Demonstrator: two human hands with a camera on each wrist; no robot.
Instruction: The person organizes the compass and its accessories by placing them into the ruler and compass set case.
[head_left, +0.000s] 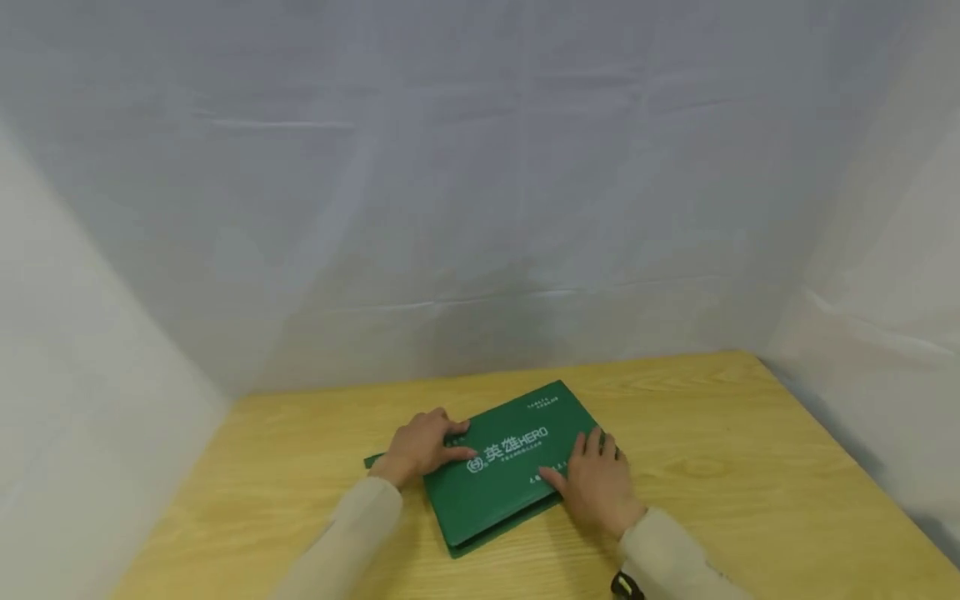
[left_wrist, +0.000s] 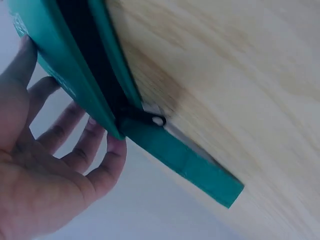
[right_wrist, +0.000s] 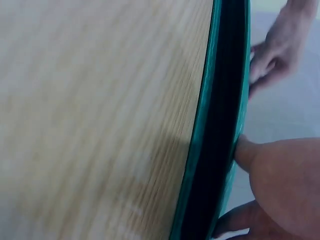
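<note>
A green case [head_left: 510, 475] printed with white lettering and the word HERO lies at an angle on the wooden table. Across its top at the left rests my left hand [head_left: 425, 446], thumb and fingertips touching the cover. My right hand [head_left: 597, 483] lies over the right side, thumb on the cover and fingers near the right edge. A dark gap shows between cover and base along the front in both wrist views. From the left end sticks out a green flap [left_wrist: 185, 165], with a black tab [left_wrist: 142, 117] bearing a small round light spot at its root.
The wooden table [head_left: 712, 467] extends around the case on all sides. Pale sheeting [head_left: 480, 208] hangs behind the table and along both sides. A black band [head_left: 625, 586] is on the right wrist, below a light sleeve.
</note>
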